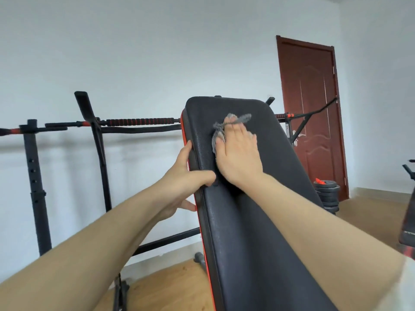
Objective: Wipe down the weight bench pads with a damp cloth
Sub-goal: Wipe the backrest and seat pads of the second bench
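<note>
The black back pad (251, 221) of the weight bench is tilted up in front of me, with a red trim along its left edge. A grey cloth (233, 122) lies on the upper part of the pad. My right hand (239, 153) presses flat on the cloth with straight fingers, covering most of it. My left hand (186, 176) grips the pad's left edge, thumb on the front face and fingers wrapped behind.
A black rack with a barbell (139, 123) in red and black grips stands behind the bench against the white wall. Stacked weight plates (327, 196) sit on the wooden floor by a brown door (312, 113). Another piece of equipment (409, 232) is at the right edge.
</note>
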